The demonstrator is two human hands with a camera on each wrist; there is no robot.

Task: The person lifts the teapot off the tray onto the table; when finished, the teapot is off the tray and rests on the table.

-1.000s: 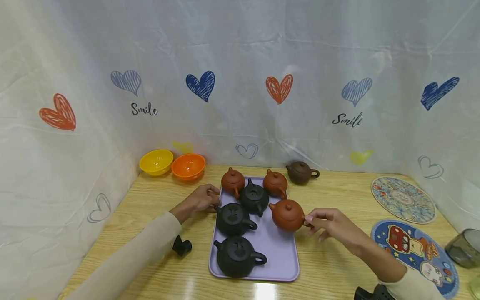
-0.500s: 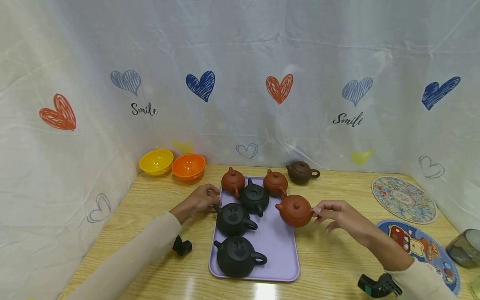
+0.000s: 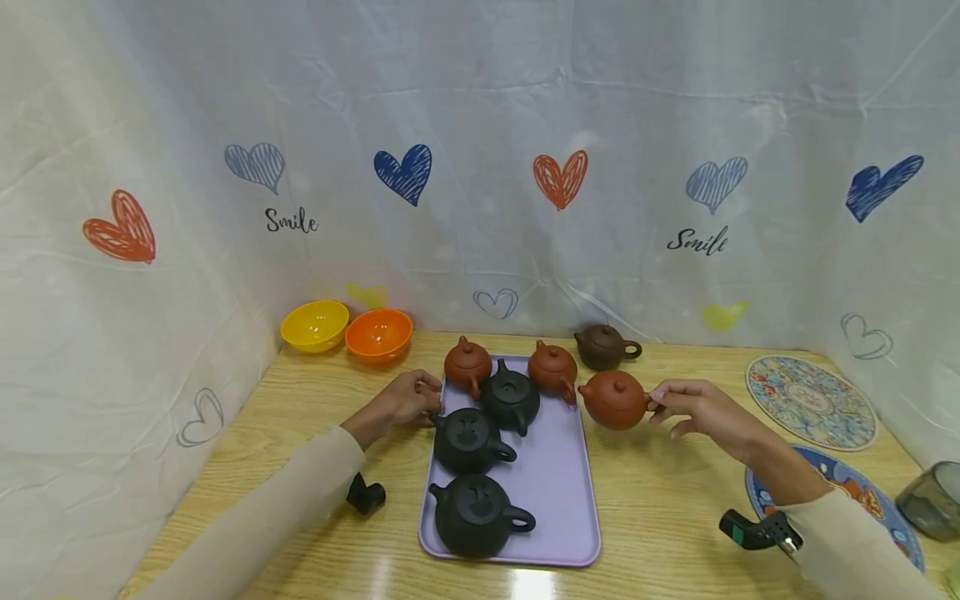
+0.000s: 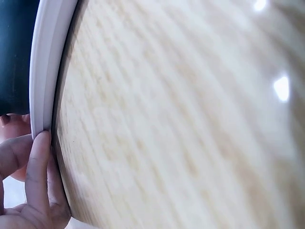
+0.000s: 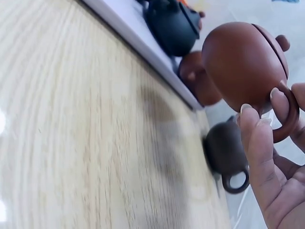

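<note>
Left grip [image 4: 35, 191] pinching pale tray [image 4: 44, 71] at its rim — dark pot [image 4: 16, 57] beyond, wood-grain tabletop [image 4: 167, 119]

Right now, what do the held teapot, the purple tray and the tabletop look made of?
Held teapot: likely unglazed clay; matte red-brown, only soft highlights.
Purple tray: probably plastic; smooth, with a rounded raised rim.
Tabletop: wood or wood-look laminate; grain shows, glare spots suggest a glossy finish.

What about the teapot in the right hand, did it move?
Yes, the held reddish teapot moved right, compared with the purple tray in the head view.
</note>
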